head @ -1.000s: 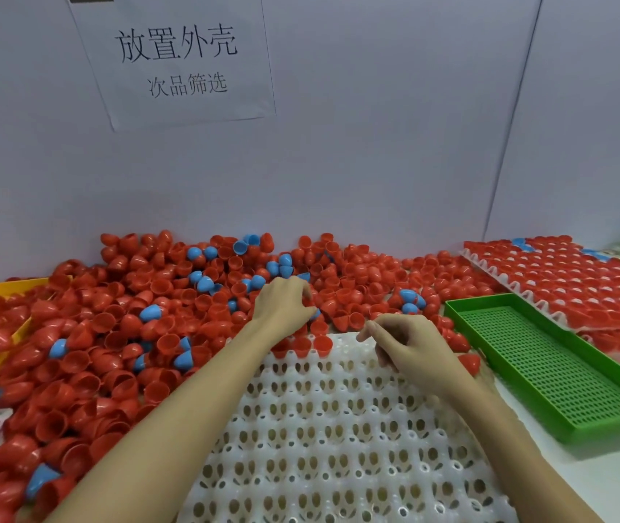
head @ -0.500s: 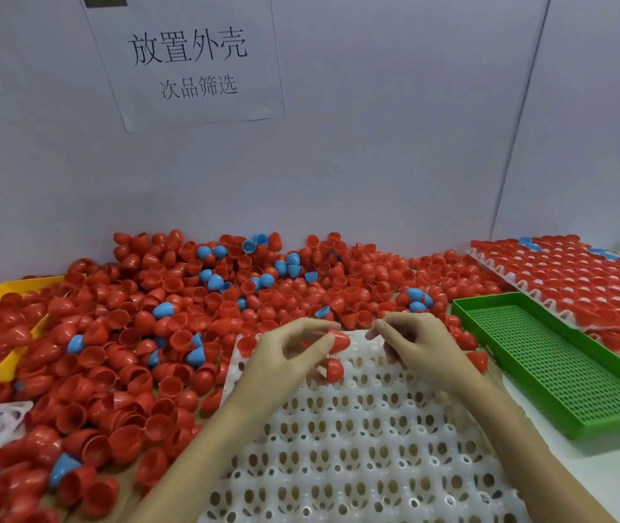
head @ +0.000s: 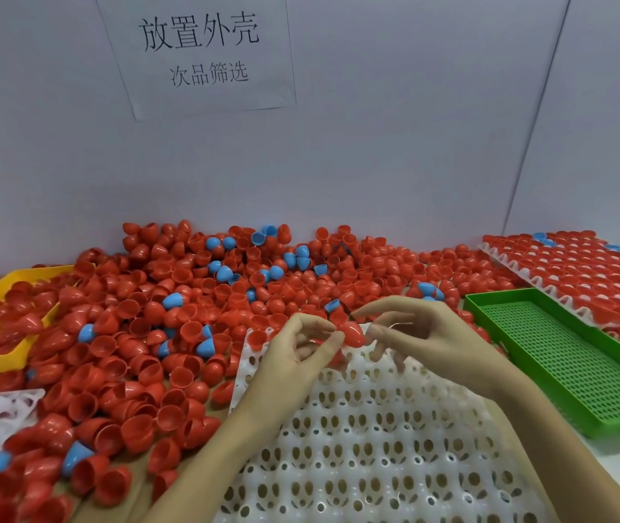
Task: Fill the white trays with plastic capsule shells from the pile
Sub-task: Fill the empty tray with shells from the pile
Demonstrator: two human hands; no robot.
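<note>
A pale wall [head: 376, 145] is backing the bench, with a paper sign [head: 199, 50] taped to it. Spreading along its foot is the big pile of red and blue capsule shells [head: 172, 326], spilling over a yellow tray [head: 17, 277] at far left. In front sits the white tray [head: 368, 447], its sockets almost all unfilled, a few shells sitting along its far edge. To the right a green perforated tray [head: 565, 356] is lying beside a filled tray of red shells [head: 583, 273]. Over the white tray's far edge, the left hand [head: 297, 356] is pinching a red shell [head: 351, 332] between thumb and curled fingers. The right hand [head: 425, 337] is hovering just beside it, fingers spread and loosely bent, gripping nothing I can make out.
</note>
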